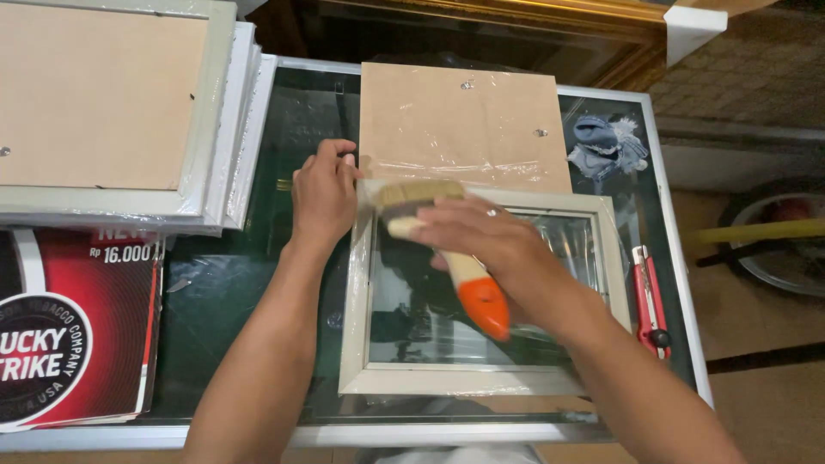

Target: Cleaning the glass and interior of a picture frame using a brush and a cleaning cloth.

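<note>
A pale grey picture frame [464, 380] with glass lies on the dark glass table, loose clear plastic wrap around it. My right hand [485, 241] grips a wide paintbrush [447, 258] with a cream and orange handle, its bristles resting on the frame's upper left corner. My left hand [322, 193] presses down at that same corner, fingers on the plastic wrap. A brown backing board [464, 120] in clear plastic lies just beyond the frame.
A stack of wrapped frames [129, 112] sits at the upper left, above a red and black printed board [77, 326]. A red utility knife [649, 301] lies right of the frame. A grey-blue cloth [606, 144] rests at the far right corner. The table edge [679, 258] runs close by.
</note>
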